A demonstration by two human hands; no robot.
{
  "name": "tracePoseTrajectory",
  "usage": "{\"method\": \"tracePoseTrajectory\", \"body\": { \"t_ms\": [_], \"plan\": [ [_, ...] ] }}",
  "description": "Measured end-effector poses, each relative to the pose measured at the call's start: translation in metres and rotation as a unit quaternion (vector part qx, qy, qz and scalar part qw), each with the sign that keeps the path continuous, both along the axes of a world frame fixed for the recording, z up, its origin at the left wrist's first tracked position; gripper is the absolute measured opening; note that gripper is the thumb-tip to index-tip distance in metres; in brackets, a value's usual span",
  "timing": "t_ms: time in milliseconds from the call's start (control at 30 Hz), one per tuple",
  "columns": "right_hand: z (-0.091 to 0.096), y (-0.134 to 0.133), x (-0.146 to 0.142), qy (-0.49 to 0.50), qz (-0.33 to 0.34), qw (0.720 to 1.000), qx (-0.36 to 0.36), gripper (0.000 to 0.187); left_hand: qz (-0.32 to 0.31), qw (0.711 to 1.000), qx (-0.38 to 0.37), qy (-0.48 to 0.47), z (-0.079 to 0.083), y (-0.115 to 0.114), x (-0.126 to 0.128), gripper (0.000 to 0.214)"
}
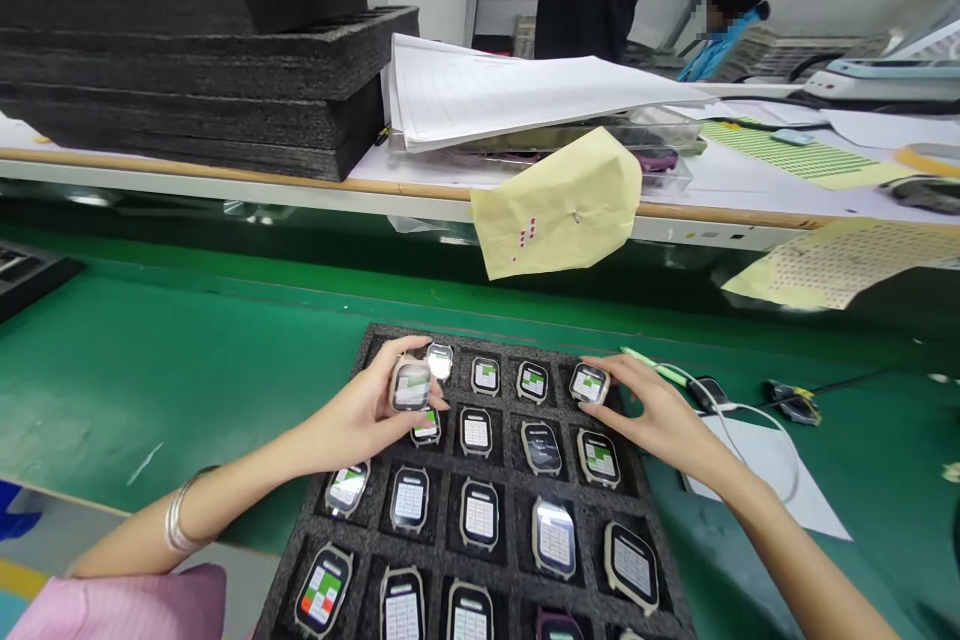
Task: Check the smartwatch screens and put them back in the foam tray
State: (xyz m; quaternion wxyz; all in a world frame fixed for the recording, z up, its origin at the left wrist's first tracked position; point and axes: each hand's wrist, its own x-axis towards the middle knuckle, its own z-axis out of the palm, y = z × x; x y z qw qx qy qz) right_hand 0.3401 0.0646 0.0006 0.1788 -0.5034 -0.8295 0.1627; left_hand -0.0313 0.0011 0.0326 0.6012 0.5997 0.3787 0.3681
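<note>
A black foam tray (pixel 442 555) lies on the bench, its compartments holding several square smartwatch bodies without straps, most with lit screens. My left hand (pixel 375 410) is closed on one smartwatch (pixel 411 388), held above the tray's far left part, screen up. Just behind it another watch (pixel 440 361) shows a bright screen. My right hand (pixel 651 408) reaches in from the right, thumb and fingers gripping the edges of a watch (pixel 589 383) at the far right corner. A watch (pixel 541 447) nearby has a dark screen with small text; one (pixel 322 590) at front left shows green and red blocks.
Right of the tray lie a white card (pixel 772 480), a white cable (pixel 791 460) and a green pen (pixel 652 365). A shelf edge (pixel 420 195) runs across behind, bearing stacked black foam (pixel 187 70) and papers (pixel 510 90). Yellow sheets (pixel 562 210) hang from it. Two people are beyond.
</note>
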Motion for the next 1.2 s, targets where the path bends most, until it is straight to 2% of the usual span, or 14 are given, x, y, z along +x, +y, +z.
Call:
{"method": "tracePoseTrajectory", "body": {
  "t_ms": [67,133,233,367,433,533,633,733,800,933,1033,1100,1133,1200],
  "plan": [
    [-0.006,0.006,0.010,-0.032,0.026,0.999,-0.004,0.048,0.002,0.987,0.069,0.148,-0.010,-0.001,-0.012,0.047],
    [-0.006,0.005,0.013,-0.054,0.040,0.998,-0.002,0.048,-0.006,0.946,0.157,0.282,-0.019,-0.002,-0.023,0.038],
    [0.005,-0.005,-0.002,-0.060,0.067,0.996,0.025,0.044,-0.006,0.886,0.246,0.393,-0.029,-0.001,-0.037,0.034],
    [0.019,-0.026,-0.052,-0.041,0.169,0.984,0.033,0.031,-0.028,0.846,0.262,0.463,-0.030,0.003,-0.046,0.034],
    [0.019,-0.034,-0.081,-0.070,0.215,0.973,0.046,0.029,-0.051,0.826,0.275,0.488,-0.022,0.005,-0.044,0.036],
    [0.016,-0.038,-0.115,-0.141,0.248,0.956,0.066,0.027,-0.078,0.807,0.306,0.499,-0.010,0.006,-0.031,0.032],
    [0.013,-0.034,-0.131,-0.183,0.264,0.944,0.073,0.032,-0.097,0.781,0.335,0.518,-0.005,0.006,-0.008,0.025],
    [0.008,-0.029,-0.134,-0.186,0.258,0.946,0.063,0.036,-0.136,0.720,0.354,0.582,-0.011,0.009,0.013,0.023],
    [0.004,-0.028,-0.132,-0.162,0.250,0.953,0.050,0.035,-0.151,0.696,0.354,0.606,-0.016,0.012,0.024,0.025],
    [0.007,-0.030,-0.125,-0.071,0.235,0.969,0.031,0.034,-0.150,0.700,0.341,0.609,-0.018,0.016,0.033,0.032],
    [0.028,-0.031,-0.120,0.030,0.209,0.977,-0.041,0.042,-0.164,0.719,0.338,0.585,-0.018,0.021,0.029,0.030],
    [0.046,-0.031,-0.116,0.124,0.205,0.965,-0.106,0.046,-0.172,0.736,0.338,0.561,-0.018,0.026,0.023,0.030],
    [0.053,-0.032,-0.115,0.177,0.205,0.953,-0.137,0.048,-0.168,0.760,0.330,0.534,-0.018,0.028,0.019,0.030],
    [0.064,-0.036,-0.113,0.281,0.199,0.920,-0.189,0.051,-0.137,0.844,0.284,0.434,-0.016,0.032,0.012,0.030]
  ]
}}
